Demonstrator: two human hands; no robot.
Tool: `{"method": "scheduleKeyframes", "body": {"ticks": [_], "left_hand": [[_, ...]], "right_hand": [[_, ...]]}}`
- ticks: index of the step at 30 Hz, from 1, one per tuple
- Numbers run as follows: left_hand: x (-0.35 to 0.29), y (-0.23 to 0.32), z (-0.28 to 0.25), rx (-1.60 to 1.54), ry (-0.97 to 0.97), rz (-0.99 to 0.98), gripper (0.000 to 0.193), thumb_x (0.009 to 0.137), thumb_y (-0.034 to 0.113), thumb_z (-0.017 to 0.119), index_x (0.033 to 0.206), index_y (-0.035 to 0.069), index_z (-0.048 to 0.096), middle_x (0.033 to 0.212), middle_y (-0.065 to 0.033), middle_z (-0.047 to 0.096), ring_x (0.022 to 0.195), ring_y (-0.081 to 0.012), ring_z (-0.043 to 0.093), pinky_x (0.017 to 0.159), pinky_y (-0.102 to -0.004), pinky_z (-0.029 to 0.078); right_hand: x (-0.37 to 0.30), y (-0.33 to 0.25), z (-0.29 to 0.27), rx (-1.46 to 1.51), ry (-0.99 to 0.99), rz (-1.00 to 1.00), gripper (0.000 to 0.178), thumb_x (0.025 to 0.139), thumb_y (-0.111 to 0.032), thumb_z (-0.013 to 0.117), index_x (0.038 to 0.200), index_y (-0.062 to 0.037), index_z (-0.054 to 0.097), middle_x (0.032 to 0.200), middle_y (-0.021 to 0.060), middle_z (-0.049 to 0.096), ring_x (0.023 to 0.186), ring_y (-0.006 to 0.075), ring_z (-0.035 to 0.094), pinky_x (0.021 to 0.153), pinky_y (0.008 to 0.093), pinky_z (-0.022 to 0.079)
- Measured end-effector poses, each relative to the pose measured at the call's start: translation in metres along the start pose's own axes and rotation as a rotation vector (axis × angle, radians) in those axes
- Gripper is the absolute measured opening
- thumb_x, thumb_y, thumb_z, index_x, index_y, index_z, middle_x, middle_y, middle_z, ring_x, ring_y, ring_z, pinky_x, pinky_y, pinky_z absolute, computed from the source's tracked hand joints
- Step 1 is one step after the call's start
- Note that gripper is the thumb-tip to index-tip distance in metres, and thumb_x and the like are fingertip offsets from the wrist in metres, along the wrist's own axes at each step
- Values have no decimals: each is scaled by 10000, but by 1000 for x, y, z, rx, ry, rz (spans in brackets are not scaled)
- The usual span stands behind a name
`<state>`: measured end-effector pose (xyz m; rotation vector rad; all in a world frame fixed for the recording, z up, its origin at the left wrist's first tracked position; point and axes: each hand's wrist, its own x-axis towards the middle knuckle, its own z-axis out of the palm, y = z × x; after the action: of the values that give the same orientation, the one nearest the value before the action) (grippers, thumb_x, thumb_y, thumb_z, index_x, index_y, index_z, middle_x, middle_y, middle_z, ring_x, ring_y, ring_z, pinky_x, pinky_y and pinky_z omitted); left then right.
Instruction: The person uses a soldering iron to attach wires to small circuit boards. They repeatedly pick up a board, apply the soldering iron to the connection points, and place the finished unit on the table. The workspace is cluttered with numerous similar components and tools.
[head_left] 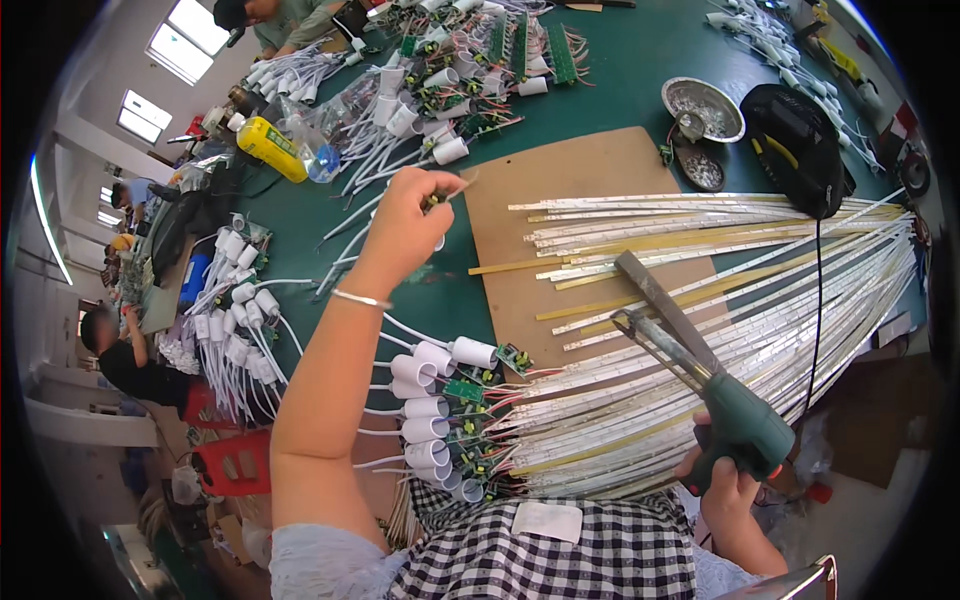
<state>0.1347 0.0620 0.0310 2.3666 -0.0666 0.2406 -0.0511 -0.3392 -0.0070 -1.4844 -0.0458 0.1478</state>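
Note:
My left hand (408,222) is raised over the near-left corner of the brown board, its fingers pinched on a small circuit board (436,201) mostly hidden by them. My right hand (728,495) grips a green pistol-shaped soldering gun (752,425), whose metal prongs point up and left over the strips. Long thin LED strips (640,405) lie in a wide bundle beneath it. At their left ends, red and white wires join small green circuit boards (463,390) beside white plastic cylinders (425,427) with white cables.
A brown board (570,165) lies on the green table (610,85). Beyond it stand a metal bowl (735,120) and a black cap-like object (795,150). A yellow bottle (268,148) and more wired cylinders (235,330) are at left. A black cord (818,300) crosses the strips. Other people work farther off.

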Motion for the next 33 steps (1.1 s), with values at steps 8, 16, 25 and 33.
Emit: {"method": "scheduleKeyframes", "body": {"ticks": [8, 16, 25, 33], "left_hand": [[-57, 39, 35, -46, -320, 108, 106, 828, 99, 668, 909, 33, 688, 868, -65, 594, 812, -197, 576, 728, -301, 452], [-79, 73, 47, 24, -401, 51, 102, 810, 124, 676, 840, 30, 649, 759, -96, 619, 687, -257, 587, 630, -348, 463], [-87, 79, 65, 163, -272, 314, 90, 758, 87, 683, 819, 68, 619, 744, -79, 587, 689, -288, 578, 617, -374, 462], [-94, 69, 72, 429, -265, 632, 144, 674, 75, 689, 800, 88, 622, 771, -42, 537, 748, -236, 554, 617, -367, 432]], "right_hand": [[0, 0, -2, -52, -47, -39, 664, 948, -441, 558, 1335, 72, 393, 1246, 192, 551, 636, 199, 636, 543, 284, 517], [2, 2, -2, -15, -71, -4, 680, 938, -446, 572, 1364, 45, 372, 1247, 196, 549, 625, 214, 638, 540, 285, 512], [0, 9, -6, 7, -79, 22, 674, 935, -426, 575, 1379, 33, 358, 1246, 199, 551, 606, 220, 635, 536, 300, 517], [-3, 10, -8, -12, -97, 43, 685, 925, -453, 590, 1373, 24, 387, 1236, 175, 570, 614, 205, 636, 543, 294, 515]]}}
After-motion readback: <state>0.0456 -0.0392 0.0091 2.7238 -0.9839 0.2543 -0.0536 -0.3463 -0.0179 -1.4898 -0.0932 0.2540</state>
